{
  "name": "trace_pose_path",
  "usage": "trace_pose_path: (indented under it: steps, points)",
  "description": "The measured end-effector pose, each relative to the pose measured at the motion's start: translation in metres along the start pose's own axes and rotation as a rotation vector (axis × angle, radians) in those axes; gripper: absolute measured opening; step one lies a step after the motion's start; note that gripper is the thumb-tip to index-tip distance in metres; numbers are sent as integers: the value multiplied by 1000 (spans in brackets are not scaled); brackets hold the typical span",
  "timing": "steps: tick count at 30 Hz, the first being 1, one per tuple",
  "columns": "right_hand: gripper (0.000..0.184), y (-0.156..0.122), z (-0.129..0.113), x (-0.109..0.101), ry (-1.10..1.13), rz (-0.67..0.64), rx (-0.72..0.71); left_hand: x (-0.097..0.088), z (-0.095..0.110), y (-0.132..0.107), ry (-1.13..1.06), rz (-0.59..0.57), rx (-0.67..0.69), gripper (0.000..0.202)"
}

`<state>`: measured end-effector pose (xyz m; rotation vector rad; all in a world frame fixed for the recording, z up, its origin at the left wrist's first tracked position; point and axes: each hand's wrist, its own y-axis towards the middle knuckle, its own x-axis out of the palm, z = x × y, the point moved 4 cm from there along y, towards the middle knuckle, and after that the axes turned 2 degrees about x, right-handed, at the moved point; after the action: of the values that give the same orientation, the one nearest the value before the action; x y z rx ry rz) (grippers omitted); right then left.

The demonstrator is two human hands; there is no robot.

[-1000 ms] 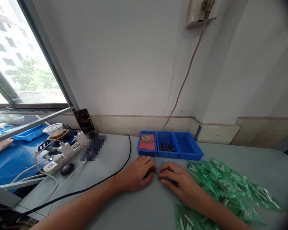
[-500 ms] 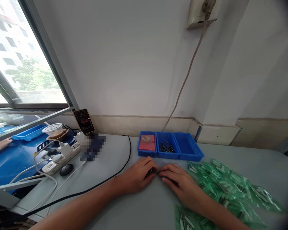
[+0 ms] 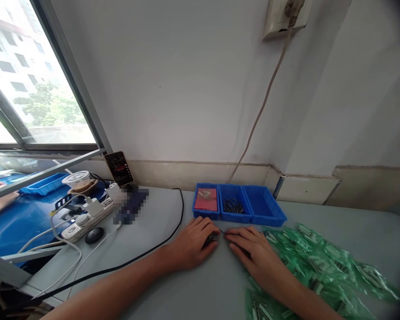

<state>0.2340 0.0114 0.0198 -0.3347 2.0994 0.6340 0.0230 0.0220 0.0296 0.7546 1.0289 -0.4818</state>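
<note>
My left hand (image 3: 198, 242) rests on the grey table with fingers curled around small dark metal pieces (image 3: 211, 239), whose exact kind is too small to tell. Facing it across a narrow gap is my right hand (image 3: 251, 249), its fingers bent and thumb tucked beneath. A thin dark sliver shows at the right fingertips, too small to name. Behind both hands stand three joined blue bins. In the left bin (image 3: 195, 209) lies a red card (image 3: 206, 201) with a small clear item on it. The middle bin (image 3: 248, 218) contains many small dark metal pins (image 3: 232, 206).
Green plastic bags (image 3: 323, 262) of metal parts lie at my right. The right blue bin (image 3: 276, 218) stands by the wall. At left are a black cable (image 3: 153, 246), power strip (image 3: 86, 222), black mouse (image 3: 94, 235) and phone (image 3: 119, 169). Another person's hand (image 3: 3, 200) shows far left.
The hands are slightly farther apart, and the dark pieces in my left hand show more. The whole view has shifted a little.
</note>
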Motion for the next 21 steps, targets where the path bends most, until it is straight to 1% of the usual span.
trace_pose_path:
  steps: [3,6,10,14,18,21]
  points:
    - [30,1,4,-1,-31,24,19,-1,2,0,-2,-19,22,18]
    - [29,2,5,-3,-50,16,25,-2,2,0,-3,-21,14,20]
    - [23,2,7,-5,-96,41,65,-2,3,0,8,-18,23,25]
    - [16,1,12,-4,-128,74,110,-2,4,0,22,-24,40,23]
    - [19,1,12,-3,-148,63,98,-2,4,0,22,-23,46,18]
    - [20,1,11,-3,-160,37,114,-2,4,0,13,-22,48,17]
